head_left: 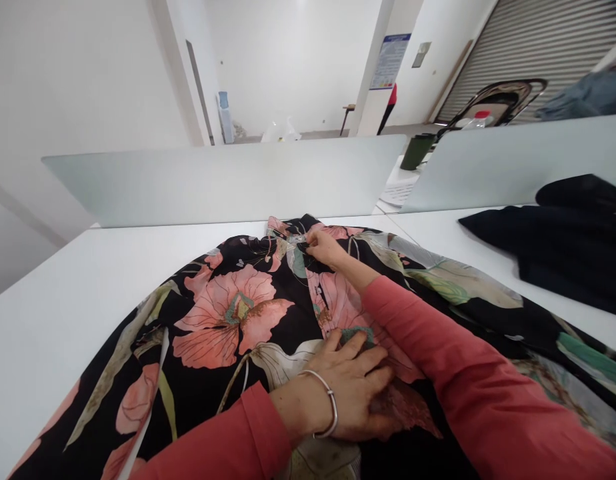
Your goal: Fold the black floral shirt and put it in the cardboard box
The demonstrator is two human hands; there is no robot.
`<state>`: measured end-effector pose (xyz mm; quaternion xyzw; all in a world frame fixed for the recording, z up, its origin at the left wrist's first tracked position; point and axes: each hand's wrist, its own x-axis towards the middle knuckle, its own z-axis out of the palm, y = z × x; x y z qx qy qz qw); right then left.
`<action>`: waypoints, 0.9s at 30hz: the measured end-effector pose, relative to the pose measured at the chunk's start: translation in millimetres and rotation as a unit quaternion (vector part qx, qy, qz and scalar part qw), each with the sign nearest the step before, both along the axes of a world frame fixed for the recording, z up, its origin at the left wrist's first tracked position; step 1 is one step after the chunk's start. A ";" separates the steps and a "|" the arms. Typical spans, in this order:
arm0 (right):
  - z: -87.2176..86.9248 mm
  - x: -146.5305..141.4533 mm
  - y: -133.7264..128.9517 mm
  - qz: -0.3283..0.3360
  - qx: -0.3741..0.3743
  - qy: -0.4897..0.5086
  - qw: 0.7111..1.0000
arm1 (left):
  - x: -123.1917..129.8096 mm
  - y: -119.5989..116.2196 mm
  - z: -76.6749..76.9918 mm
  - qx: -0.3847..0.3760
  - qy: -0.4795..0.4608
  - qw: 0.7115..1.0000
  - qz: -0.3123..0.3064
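Two hands are kept on a black floral garment [228, 320], laid out w/ large coral-pink blooms and pale leaves showing, its far edge bunched near the middle of a white counter [63, 320]. R hand [325, 248] is reached forward to that bunched edge, R-hand fingers [311, 243] drawn narrow and apparently pinched on a small fold, next to a pale detail [295, 238] too small to identify (button or tag, can't tell). Grip looks placed there so that one small spot can be handled w/o disturbing the rest. L hand [341, 393] is laid palm-down lower on the cloth, L-hand fingers [363, 357] spread wide, nothing held, probably so the fabric is pressed flat and kept from sliding. A silver bangle [331, 407] is worn on L wrist; coral sleeves [438, 347] cover both forearms. A dark folded garment [543, 247] is set aside on the counter at right, apparently to keep it off the print. Frosted divider panels [223, 180] are stood along the far counter edges. Beyond them a green cup [417, 152], a plastic bottle w/ red cap [481, 119] and a roller shutter [538, 47] are seen.
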<state>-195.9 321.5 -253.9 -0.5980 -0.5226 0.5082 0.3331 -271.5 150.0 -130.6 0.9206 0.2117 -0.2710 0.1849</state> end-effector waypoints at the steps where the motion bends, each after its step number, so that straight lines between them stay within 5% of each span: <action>1: 0.5 -0.9 -2.1 -0.006 0.009 -0.012 1.000 | 0.0 -0.1 -1.1 -0.001 -0.001 1.000 0.000; 8: 25.7 10.3 -19.8 0.010 0.073 -0.082 0.994 | -1.4 0.9 -5.8 -0.008 0.012 1.000 0.014; 14: 41.2 98.8 -78.0 -0.081 0.036 -0.062 0.994 | -0.8 1.9 -7.0 -0.004 0.025 1.000 0.013; 17: 25.9 165.3 -142.8 -0.206 -0.034 -0.036 0.977 | 1.1 3.0 -6.2 0.000 0.029 1.000 0.009; 21: -7.3 242.5 -268.4 -0.363 -0.143 -0.050 0.919 | 3.7 4.9 -5.2 0.011 0.047 0.999 -0.005; 25: -30.4 281.1 -407.2 -0.455 -0.253 -0.080 0.850 | 5.6 6.1 -4.3 0.038 0.068 0.997 -0.027; 27: -37.0 283.9 -467.2 -0.456 -0.281 -0.102 0.838 | 6.8 7.0 -2.9 0.051 0.072 0.995 -0.038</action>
